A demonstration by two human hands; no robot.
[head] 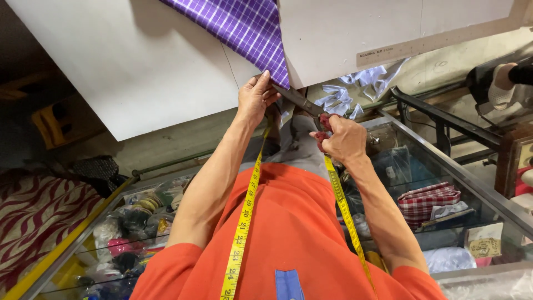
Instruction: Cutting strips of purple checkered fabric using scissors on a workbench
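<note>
A white worktable [139,72] stands above a glass display case [461,178] on dim floor.

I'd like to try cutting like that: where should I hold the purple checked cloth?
Probably pinch the purple checked cloth at its pointed lower corner, from the left, as the left hand does. The scissors in the right hand come in from the right.

This place is a tailor's workshop. A white cutting table [139,61] with purple checked fabric [244,28] fills the upper part of the frame. A yellow measuring tape [244,222] hangs at the centre, and glass cabinets [444,166] with folded cloth stand lower right and lower left.
</note>
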